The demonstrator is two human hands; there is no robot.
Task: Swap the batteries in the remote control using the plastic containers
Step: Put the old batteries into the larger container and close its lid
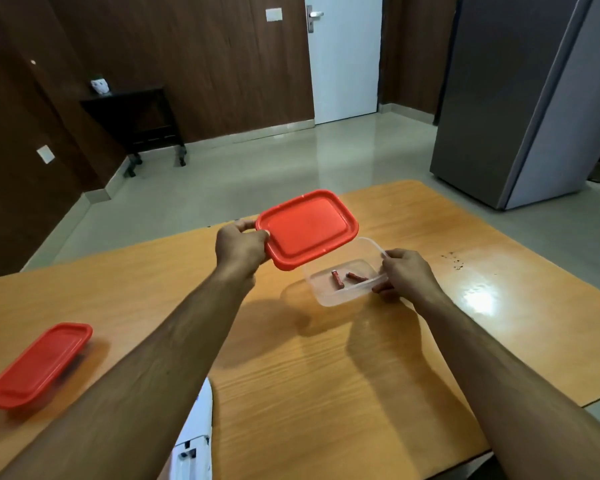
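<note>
Left hand [240,247]: pinches the red lid [307,228], lifted and tilted over the clear container [347,271].
Right hand [406,271]: grips the container's near-right rim.
Batteries [345,278]: two, inside the container.
Remote control [196,441]: white, at the table's [326,375] near edge, partly behind the left forearm.
Around: second lidded container [37,365] far left.

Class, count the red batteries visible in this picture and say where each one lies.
2: one red cylindrical battery lies left in the clear plastic container, another right of it. More may be hidden inside the closed red-lidded container.

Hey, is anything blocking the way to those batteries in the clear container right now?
Nothing visible. The left hand holds the red lid lifted off to one side, so the two batteries lie exposed in the clear container the right hand grips.
</note>
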